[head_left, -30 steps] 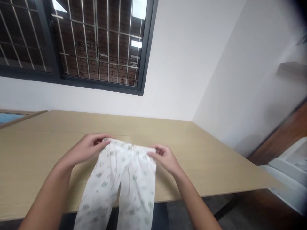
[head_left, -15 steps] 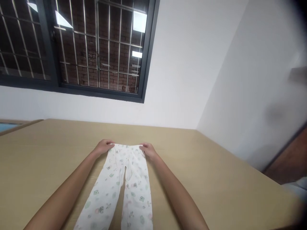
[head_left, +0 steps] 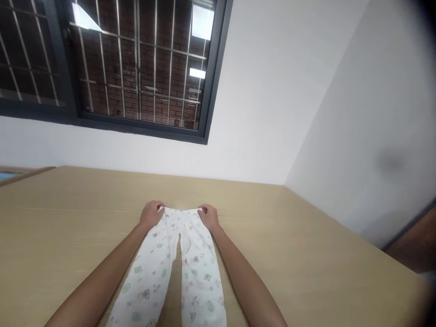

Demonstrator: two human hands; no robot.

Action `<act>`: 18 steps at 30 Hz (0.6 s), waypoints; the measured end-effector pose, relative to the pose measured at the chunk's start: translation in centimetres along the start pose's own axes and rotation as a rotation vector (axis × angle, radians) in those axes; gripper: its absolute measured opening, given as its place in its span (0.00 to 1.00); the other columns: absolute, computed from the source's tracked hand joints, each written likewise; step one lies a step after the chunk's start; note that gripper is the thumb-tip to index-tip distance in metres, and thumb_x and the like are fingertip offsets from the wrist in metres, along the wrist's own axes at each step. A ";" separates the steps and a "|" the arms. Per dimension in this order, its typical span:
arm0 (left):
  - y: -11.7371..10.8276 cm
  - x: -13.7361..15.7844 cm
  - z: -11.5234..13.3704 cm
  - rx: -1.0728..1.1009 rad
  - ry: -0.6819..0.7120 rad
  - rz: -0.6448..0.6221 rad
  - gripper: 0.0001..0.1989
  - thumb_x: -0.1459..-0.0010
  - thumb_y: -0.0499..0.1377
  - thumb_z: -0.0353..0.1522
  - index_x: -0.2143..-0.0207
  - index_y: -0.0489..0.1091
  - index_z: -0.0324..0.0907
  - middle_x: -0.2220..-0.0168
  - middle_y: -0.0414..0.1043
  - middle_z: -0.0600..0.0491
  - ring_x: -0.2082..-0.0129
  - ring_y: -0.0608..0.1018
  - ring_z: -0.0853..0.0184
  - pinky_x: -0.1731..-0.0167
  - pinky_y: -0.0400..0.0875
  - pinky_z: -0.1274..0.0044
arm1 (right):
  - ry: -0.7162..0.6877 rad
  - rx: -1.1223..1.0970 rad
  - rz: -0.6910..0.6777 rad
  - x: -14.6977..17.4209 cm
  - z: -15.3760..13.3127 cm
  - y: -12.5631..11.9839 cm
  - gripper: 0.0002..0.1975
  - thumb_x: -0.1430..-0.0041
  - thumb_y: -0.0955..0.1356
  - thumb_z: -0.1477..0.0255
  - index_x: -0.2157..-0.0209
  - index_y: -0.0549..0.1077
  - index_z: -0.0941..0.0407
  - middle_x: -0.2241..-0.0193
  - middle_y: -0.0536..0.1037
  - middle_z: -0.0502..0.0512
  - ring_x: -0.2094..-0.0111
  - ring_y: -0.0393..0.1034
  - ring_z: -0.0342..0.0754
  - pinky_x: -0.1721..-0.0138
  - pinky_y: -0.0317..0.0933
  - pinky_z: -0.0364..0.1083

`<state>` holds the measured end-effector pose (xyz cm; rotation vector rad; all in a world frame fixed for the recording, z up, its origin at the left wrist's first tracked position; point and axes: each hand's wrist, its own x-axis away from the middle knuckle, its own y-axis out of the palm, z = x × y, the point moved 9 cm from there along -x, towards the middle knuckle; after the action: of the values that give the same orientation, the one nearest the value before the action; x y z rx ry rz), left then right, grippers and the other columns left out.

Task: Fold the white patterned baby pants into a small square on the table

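Observation:
White pants (head_left: 150, 268) printed with small green, pink and grey figures lie on the tan surface, waistband away from me and legs running toward me. The ends of the legs pass out of view at the bottom. My left hand (head_left: 152, 214) pinches the left corner of the waistband between thumb and fingers. At the right corner, my right hand (head_left: 209, 216) grips the waistband in the same way. Between the two hands the waistband runs nearly straight, with a slight sag. A narrow gap shows between the legs, and the cloth near the crotch is creased.
The pants rest on a wide tan tabletop (head_left: 306, 254). Behind it rises a white wall (head_left: 252, 113) with a dark-framed, barred window (head_left: 143, 68). A second wall (head_left: 368, 136) meets it at the right. A reddish-brown panel (head_left: 415, 240) shows beyond the right edge.
Both hands keep hold of the waistband, with fingers curled more tightly and wrists drawn a little closer in. The right leg of the pants has shifted slightly right. The view has turned a little.

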<state>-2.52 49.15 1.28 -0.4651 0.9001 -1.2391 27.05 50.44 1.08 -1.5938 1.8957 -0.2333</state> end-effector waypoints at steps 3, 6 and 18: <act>-1.0 1.1 1.1 -0.073 -0.008 0.072 0.13 0.38 0.55 0.34 0.56 0.77 0.42 0.54 0.74 0.44 0.49 0.71 0.53 0.48 0.62 0.66 | -0.023 0.057 0.024 0.2 -0.1 -0.1 0.07 0.50 0.69 0.73 0.68 0.78 0.57 0.69 0.76 0.54 0.65 0.68 0.49 0.56 0.63 0.47; -2.6 2.3 3.6 -0.119 0.006 0.136 0.18 0.36 0.53 0.34 0.48 0.72 0.39 0.46 0.69 0.38 0.43 0.68 0.47 0.45 0.59 0.59 | -0.027 0.089 0.050 0.4 -0.3 -0.5 0.04 0.49 0.70 0.71 0.71 0.77 0.57 0.69 0.76 0.55 0.64 0.68 0.50 0.55 0.62 0.48; 7.6 24.8 23.0 -0.214 0.456 -0.657 0.24 0.49 0.65 0.52 0.61 0.75 0.43 0.66 0.80 0.37 0.67 0.81 0.44 0.69 0.69 0.62 | -0.022 -0.052 0.007 0.4 -0.6 -0.6 0.07 0.53 0.66 0.73 0.68 0.71 0.54 0.75 0.70 0.46 0.69 0.64 0.47 0.63 0.58 0.45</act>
<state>21.75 24.40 1.03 -0.6974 1.3346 -1.9044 27.20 49.77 1.76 -1.6172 1.9041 -0.1648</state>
